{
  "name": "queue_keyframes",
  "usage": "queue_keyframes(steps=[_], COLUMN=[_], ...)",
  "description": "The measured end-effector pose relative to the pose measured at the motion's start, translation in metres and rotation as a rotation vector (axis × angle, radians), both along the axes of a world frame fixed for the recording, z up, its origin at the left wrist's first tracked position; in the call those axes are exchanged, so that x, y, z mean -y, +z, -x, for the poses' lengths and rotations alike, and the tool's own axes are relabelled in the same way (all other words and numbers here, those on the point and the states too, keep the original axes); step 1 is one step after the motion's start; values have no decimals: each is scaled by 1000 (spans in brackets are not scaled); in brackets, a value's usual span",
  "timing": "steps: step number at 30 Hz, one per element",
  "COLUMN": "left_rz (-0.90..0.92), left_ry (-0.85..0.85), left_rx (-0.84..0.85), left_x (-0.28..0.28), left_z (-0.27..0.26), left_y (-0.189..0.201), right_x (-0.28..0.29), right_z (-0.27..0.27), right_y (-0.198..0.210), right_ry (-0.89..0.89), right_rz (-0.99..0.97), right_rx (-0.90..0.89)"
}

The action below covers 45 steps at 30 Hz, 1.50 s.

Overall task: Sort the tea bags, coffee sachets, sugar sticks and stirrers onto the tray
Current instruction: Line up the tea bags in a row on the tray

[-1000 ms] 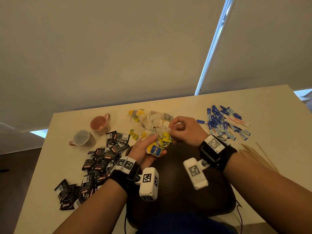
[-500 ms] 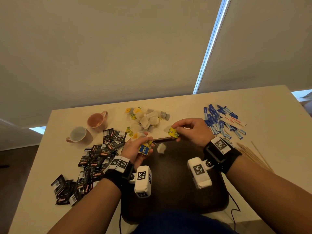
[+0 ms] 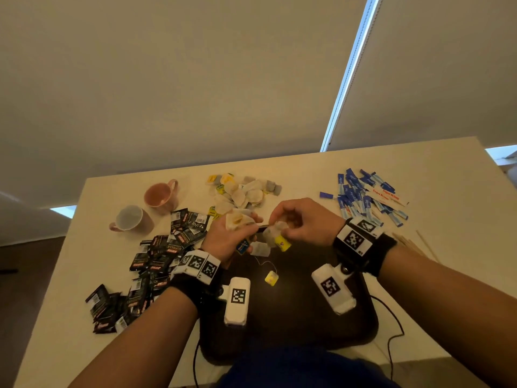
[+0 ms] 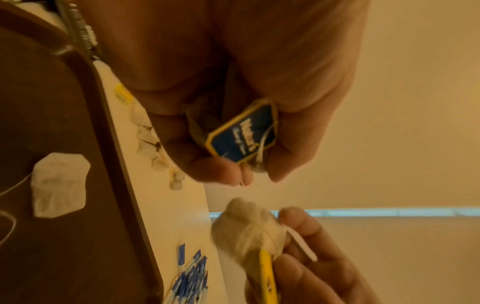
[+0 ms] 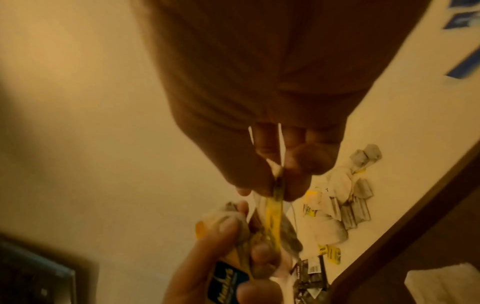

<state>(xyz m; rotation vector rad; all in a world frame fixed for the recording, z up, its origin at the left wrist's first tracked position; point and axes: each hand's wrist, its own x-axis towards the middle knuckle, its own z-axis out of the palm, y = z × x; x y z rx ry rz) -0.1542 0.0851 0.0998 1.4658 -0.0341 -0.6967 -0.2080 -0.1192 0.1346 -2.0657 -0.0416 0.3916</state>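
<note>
Over the far edge of the dark brown tray [image 3: 293, 320] my left hand [image 3: 246, 228] grips a bunch of tea bags; a blue tag [image 3: 242, 246] [image 4: 244, 135] hangs from it. My right hand [image 3: 279, 222] pinches one tea bag [image 4: 249, 228] with a yellow tag [image 3: 282, 243] [image 5: 274, 207], right beside the left hand's bunch. One tea bag [image 3: 260, 249] [image 4: 59, 185] lies on the tray, and its string runs to a yellow tag [image 3: 271, 278]. More tea bags [image 3: 246, 193] are heaped on the table beyond the hands.
Black coffee sachets [image 3: 165, 250] are spread left of the tray. Blue sugar sticks [image 3: 361, 197] lie at the far right, wooden stirrers [image 3: 411, 245] nearer on the right. A pink mug [image 3: 161, 194] and a second mug [image 3: 131, 219] stand at the back left. A black cable [image 3: 391, 337] trails off the tray's right.
The tea bag that dangled from my right hand now lies on the tray. The right hand has moved back to the left hand and pinches another bag.
</note>
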Motion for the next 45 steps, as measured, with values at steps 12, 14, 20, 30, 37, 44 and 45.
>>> queue_keyframes(steps=[12,14,20,30,37,44,45], left_rz=[-184,-158,-103,-178,-224,-205,-195], left_ry=[-151,-51,47,-46,-111,-63,-56], left_rx=[121,94,84,173,236,197,187], left_x=[-24,-24,-23,-28,-23,-22,-22], left_z=[-15,-13,-10,-11,-9,-10,-10], left_y=[0,-3,-3,-3,1,-1,-2], right_x=[-37,-40,-42,-29,-23,-25,-26], right_z=[-14,-11,-6,-14,-28,-31,-30], right_y=[1,-2,-6,12,21,12,9], right_ry=[-204,-276,-338,-303,-257,-184,-197], right_rz=[-17,-66,-200,-220,-169,-42,-29], right_rx=[53,38,-73,-98,-41,36,48])
